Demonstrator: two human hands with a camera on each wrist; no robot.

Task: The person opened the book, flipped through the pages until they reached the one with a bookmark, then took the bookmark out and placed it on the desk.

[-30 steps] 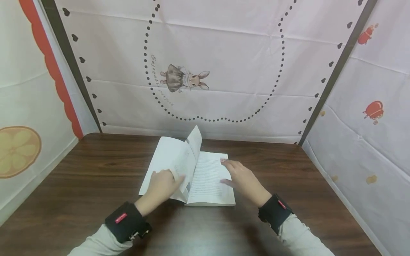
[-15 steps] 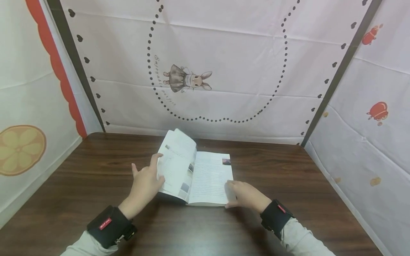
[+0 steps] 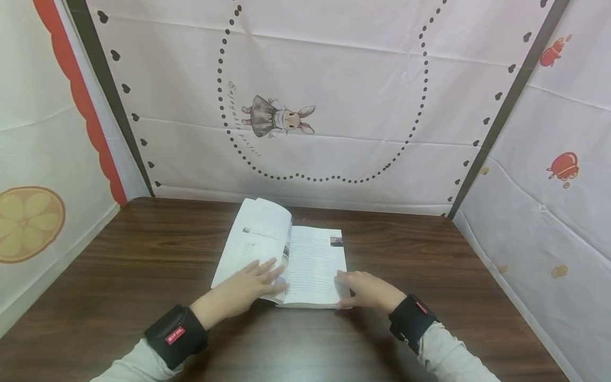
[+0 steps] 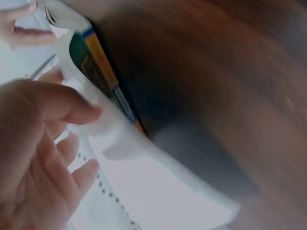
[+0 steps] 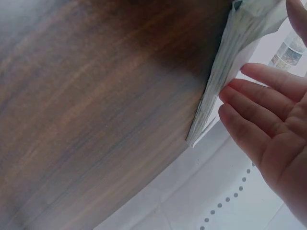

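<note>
An open book point(image 3: 312, 260) lies on the wooden table, with lines of small print and a small picture at the upper right. My left hand point(image 3: 241, 289) is over the lower part of the raised left page point(image 3: 255, 233), fingers spread towards the spine. In the left wrist view that page bows up, and a green and orange cover edge point(image 4: 103, 62) shows beneath. At the book's lower right corner, my right hand point(image 3: 369, 291) rests with fingers nearly straight. The right wrist view shows its fingertips at the thick page stack point(image 5: 216, 81).
The dark wooden table point(image 3: 157, 249) spreads around the book. A pale patterned cloth with a rabbit print point(image 3: 277, 116) hangs behind, and cloth panels point(image 3: 539, 201) stand at the left and right.
The left hand has smoothed a turned page to the left, moving out to its edge and back towards the spine. My right hand slid down the right edge.
</note>
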